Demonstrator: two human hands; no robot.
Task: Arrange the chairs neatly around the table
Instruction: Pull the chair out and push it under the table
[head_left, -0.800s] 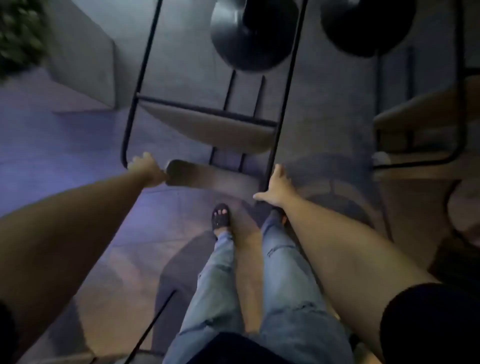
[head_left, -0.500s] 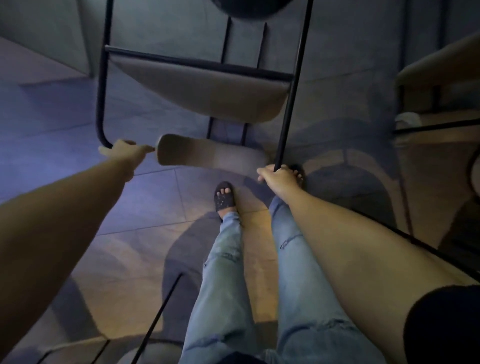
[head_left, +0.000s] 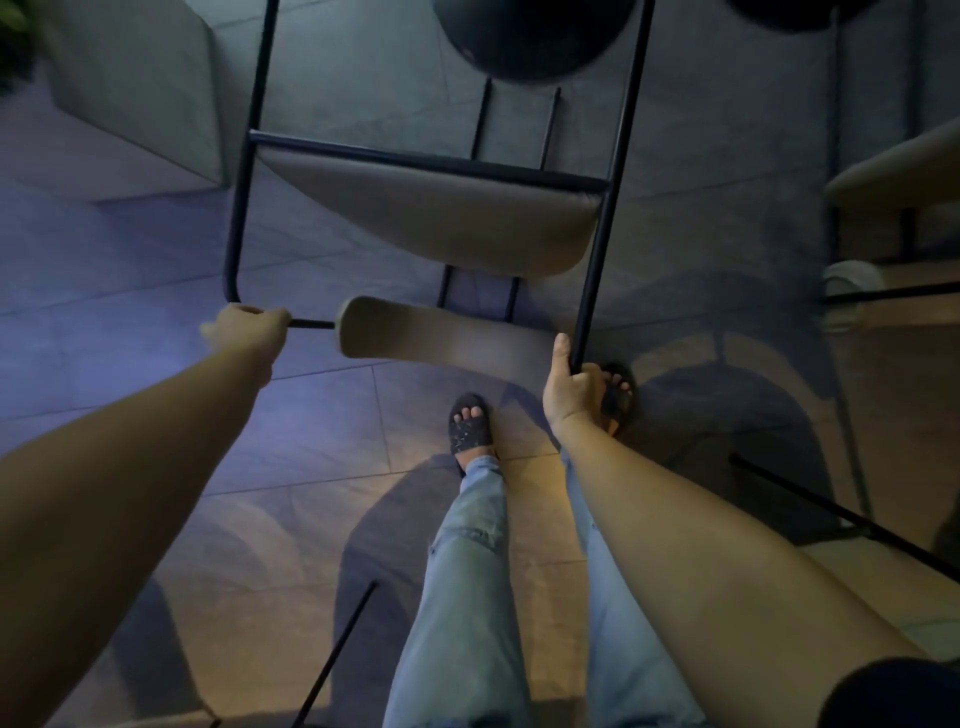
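A chair with a thin black metal frame, a beige seat and a beige backrest pad stands right in front of me, seen from above. My left hand is closed around the frame's top rail at its left corner. Fingers of my right hand wrap the frame's right upright at the backrest, thumb up. Beyond the chair, a round black table base rests on the floor; the tabletop is out of view.
A second beige chair stands at the right edge. Another black frame bar crosses the lower right, and a thin black leg rises at the bottom. A grey block sits at the upper left. My sandalled feet stand on the tiled floor.
Both hands have closed onto the chair's frame. The chair sits lower in view than half a second ago, and the table base has come back into view.
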